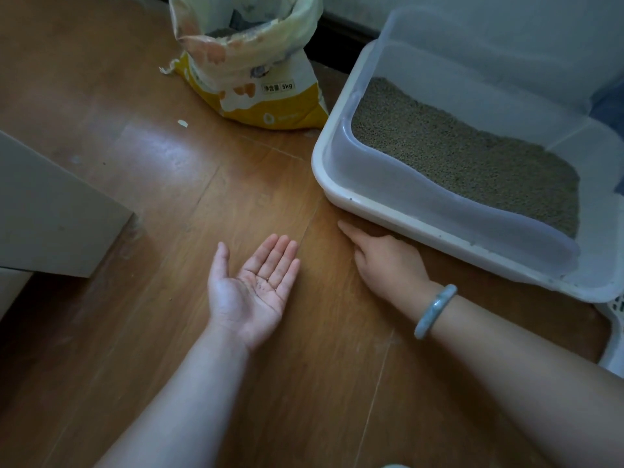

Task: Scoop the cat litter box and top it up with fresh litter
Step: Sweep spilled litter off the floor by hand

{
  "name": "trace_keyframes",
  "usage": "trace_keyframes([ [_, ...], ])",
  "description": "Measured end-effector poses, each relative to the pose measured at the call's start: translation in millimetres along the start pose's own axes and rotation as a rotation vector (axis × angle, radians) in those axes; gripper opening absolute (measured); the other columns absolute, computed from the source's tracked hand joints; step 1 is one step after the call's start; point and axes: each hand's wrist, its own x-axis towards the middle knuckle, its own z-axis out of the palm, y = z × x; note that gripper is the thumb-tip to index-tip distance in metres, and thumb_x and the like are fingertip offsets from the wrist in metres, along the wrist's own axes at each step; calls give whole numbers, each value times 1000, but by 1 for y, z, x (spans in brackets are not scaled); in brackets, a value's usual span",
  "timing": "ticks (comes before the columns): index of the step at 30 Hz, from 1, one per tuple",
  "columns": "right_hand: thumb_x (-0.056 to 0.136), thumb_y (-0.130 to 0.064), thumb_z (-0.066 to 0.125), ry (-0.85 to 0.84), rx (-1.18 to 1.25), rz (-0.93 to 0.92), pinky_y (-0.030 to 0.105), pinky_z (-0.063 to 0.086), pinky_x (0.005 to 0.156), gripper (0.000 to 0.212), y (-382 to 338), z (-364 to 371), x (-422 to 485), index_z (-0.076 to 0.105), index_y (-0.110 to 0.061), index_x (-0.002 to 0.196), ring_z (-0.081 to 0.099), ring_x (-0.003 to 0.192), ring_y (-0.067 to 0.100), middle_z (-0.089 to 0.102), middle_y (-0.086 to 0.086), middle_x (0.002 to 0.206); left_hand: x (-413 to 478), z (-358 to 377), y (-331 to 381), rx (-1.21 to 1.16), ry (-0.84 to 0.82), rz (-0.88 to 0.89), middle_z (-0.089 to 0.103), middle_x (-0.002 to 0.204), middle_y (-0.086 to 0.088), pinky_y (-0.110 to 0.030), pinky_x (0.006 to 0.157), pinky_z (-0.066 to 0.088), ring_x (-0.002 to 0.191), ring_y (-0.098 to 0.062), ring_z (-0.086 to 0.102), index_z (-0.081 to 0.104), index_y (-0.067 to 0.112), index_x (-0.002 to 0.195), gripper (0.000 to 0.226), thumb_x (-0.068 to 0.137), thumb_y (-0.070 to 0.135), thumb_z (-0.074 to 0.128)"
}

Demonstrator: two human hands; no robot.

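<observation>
The white litter box (378, 211) with a translucent high wall stands on the floor at the right, holding brownish-grey litter (466, 157). An open yellow and white 5 kg litter bag (253, 69) stands upright behind it to the left. My left hand (253, 285) lies palm up just above the floor, fingers straight, with a few dark litter grains in the palm. My right hand (385, 258) rests palm down on the floor against the box's front edge, one finger stretched out toward the left. A pale bangle sits on that wrist.
Wooden floor (169, 184) all around, with a small pale scrap (182, 123) near the bag. A grey furniture panel (50, 211) juts in at the left. A white perforated plastic object (614, 332) shows at the right edge. A wall with dark skirting runs behind.
</observation>
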Motion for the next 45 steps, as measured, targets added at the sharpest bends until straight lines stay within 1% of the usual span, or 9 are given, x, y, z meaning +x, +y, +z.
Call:
trace_keyframes([
  [4, 99, -33, 32, 34, 59, -34, 39, 51, 75, 47, 2, 7, -12, 22, -51, 141, 62, 88, 30, 66, 10, 99, 2, 2, 0, 1, -5, 4, 68, 114, -14, -45, 90, 51, 105, -27, 66, 60, 1, 117, 68, 90, 60, 37],
  [9, 97, -34, 41, 236, 46, -85, 37, 51, 78, 44, 6, 14, -1, 38, -32, 141, 57, 102, 24, 56, 3, 115, 2, 3, -2, 1, -11, -3, 68, 114, -14, -45, 90, 50, 105, -27, 66, 60, 1, 117, 69, 90, 60, 37],
  [15, 89, -22, 60, 428, 82, -212, 37, 53, 72, 21, 3, 27, 11, 69, -15, 107, 61, 93, 24, 64, 4, 102, 0, 3, -2, 6, -15, -5, 68, 115, -14, -45, 91, 50, 106, -26, 66, 61, 0, 115, 68, 90, 59, 38],
  [27, 86, -16, 60, 511, -122, -343, 37, 52, 52, 13, 3, 26, 23, 62, -7, 77, 60, 67, 29, 61, 11, 78, 1, 4, -5, -7, -18, -10, 68, 115, -14, -43, 90, 51, 107, -26, 66, 61, 0, 116, 69, 90, 60, 37],
  [30, 86, -14, 62, 480, -146, -339, 36, 51, 53, 10, 2, 25, 20, 62, -7, 79, 60, 66, 31, 60, 13, 78, 1, 6, -6, -6, -28, -12, 68, 115, -14, -44, 91, 51, 107, -26, 65, 61, 0, 116, 69, 90, 60, 37],
  [33, 95, -24, 46, 422, -18, -238, 41, 50, 65, 21, -3, 25, 10, 59, -8, 90, 59, 75, 31, 59, 12, 90, 1, 7, -5, 6, -44, -15, 67, 117, -14, -44, 91, 50, 108, -26, 65, 60, 0, 116, 71, 90, 61, 36],
  [36, 95, -37, 31, 421, 202, -235, 42, 48, 63, 35, -16, 22, -11, 55, -13, 88, 55, 70, 25, 55, 6, 86, 1, 6, -5, 9, -58, -20, 66, 118, -15, -43, 91, 51, 109, -27, 64, 59, 0, 119, 72, 90, 61, 35],
  [41, 90, -33, 45, 433, 378, -427, 35, 44, 60, 28, -59, 24, -42, 58, -11, 78, 55, 67, 22, 57, 5, 78, 1, 5, -10, -2, -67, -33, 65, 119, -17, -43, 97, 47, 107, -28, 65, 57, -2, 121, 74, 89, 62, 36],
  [45, 85, -30, 53, 350, 399, -538, 29, 48, 71, 25, -72, 33, -46, 66, -13, 99, 59, 80, 19, 62, 4, 91, 0, 6, -15, 5, -65, -35, 66, 118, -16, -43, 100, 47, 107, -27, 65, 58, 0, 119, 74, 89, 63, 34],
])
